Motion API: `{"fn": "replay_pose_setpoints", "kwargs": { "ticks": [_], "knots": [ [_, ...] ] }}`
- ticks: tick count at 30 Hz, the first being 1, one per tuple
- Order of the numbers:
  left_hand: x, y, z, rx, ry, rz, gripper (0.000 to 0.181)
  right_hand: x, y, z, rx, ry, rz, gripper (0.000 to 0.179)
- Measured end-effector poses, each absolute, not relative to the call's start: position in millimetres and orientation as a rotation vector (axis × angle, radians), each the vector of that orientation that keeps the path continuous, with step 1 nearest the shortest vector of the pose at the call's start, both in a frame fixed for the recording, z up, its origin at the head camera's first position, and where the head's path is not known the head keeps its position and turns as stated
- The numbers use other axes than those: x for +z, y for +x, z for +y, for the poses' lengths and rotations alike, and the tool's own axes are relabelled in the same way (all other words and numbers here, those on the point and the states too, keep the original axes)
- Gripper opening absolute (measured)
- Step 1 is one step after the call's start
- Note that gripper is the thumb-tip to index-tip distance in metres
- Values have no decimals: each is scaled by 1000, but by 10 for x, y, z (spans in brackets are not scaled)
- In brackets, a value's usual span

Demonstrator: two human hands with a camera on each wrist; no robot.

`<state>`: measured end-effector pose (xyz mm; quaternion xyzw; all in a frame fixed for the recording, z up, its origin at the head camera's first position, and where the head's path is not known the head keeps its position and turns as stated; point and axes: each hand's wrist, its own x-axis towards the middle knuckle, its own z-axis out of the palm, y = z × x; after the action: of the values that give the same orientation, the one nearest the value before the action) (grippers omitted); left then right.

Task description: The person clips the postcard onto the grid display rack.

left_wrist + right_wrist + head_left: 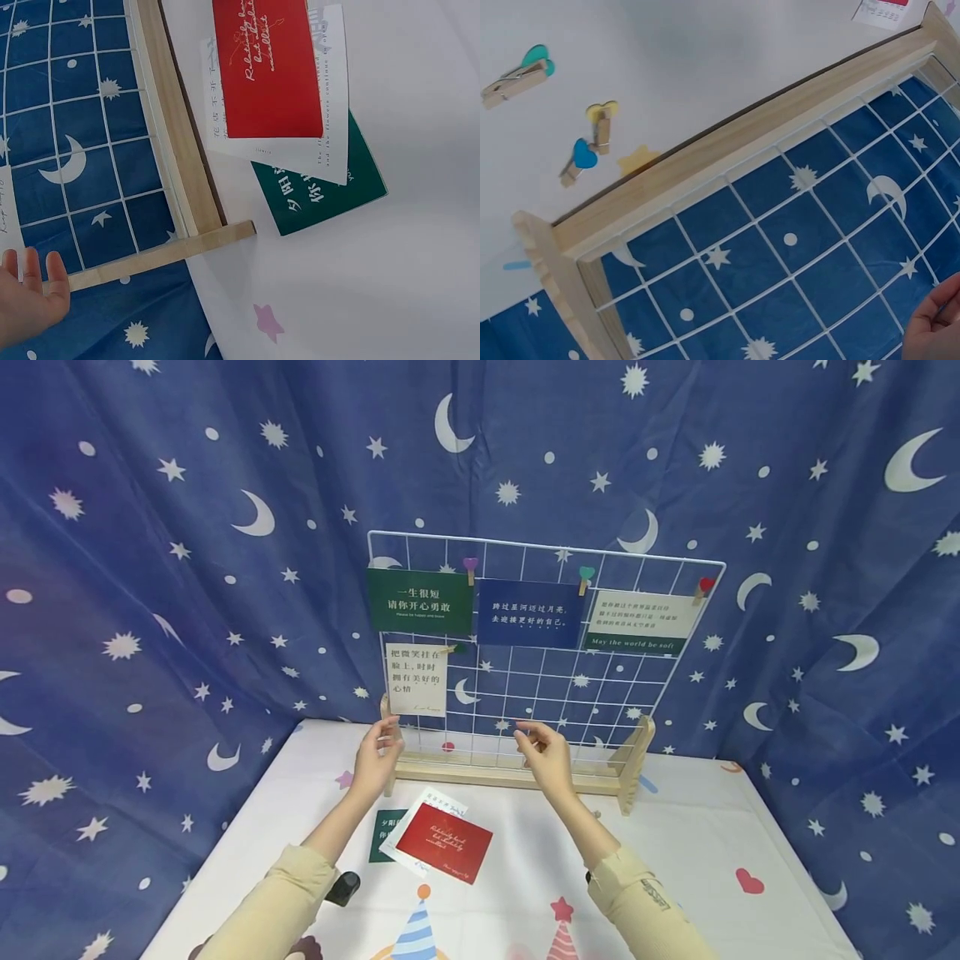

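Observation:
A white wire grid (pixel 517 685) stands upright in a wooden base (pixel 510 779). Along its upper part hang a green card (pixel 420 614), a navy card (pixel 525 631) and a white-and-green card (pixel 637 614). Lower left on the grid is a white card (pixel 415 685), with a green-topped clothespin (pixel 456 649) at its upper right corner. My left hand (pixel 377 755) is just below that card, its fingers spread and nothing in them. Before the grid's lower middle hovers my right hand (pixel 549 760), loosely bent, with no object showing between thumb and fingertips.
On the white tablecloth (pixel 675 860), a red card (pixel 444 843) overlaps white and dark green cards (pixel 364 169). Clothespins with teal (pixel 538 56), yellow (pixel 602 112) and blue (pixel 585 154) hearts lie before the base. A starry blue curtain (pixel 510 443) hangs behind.

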<state>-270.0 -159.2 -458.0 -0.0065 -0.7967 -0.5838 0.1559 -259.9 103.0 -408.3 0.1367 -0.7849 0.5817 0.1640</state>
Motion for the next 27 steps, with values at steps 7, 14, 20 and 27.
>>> {"fn": "replay_pose_setpoints", "kwargs": {
  "ticks": [7, 14, 20, 27],
  "knots": [
    [-4593, -2653, -1549, -1684, -23, -2336, 42, -4120, -2561, 1120, 1638, 371, -2267, 18],
    [-4656, -2593, -1549, -1642, -94, -2391, 41, -4149, -2523, 1205, 1629, 360, -2300, 19],
    [-4743, -2571, -1529, -1614, -123, -2405, 39, -4324, -2593, 1317, 1618, 293, -2353, 20],
    [-4815, -2509, -1491, -1606, -107, -2440, 39, -4579, -2650, 1467, 1598, 283, -2358, 20]
  ]
}}
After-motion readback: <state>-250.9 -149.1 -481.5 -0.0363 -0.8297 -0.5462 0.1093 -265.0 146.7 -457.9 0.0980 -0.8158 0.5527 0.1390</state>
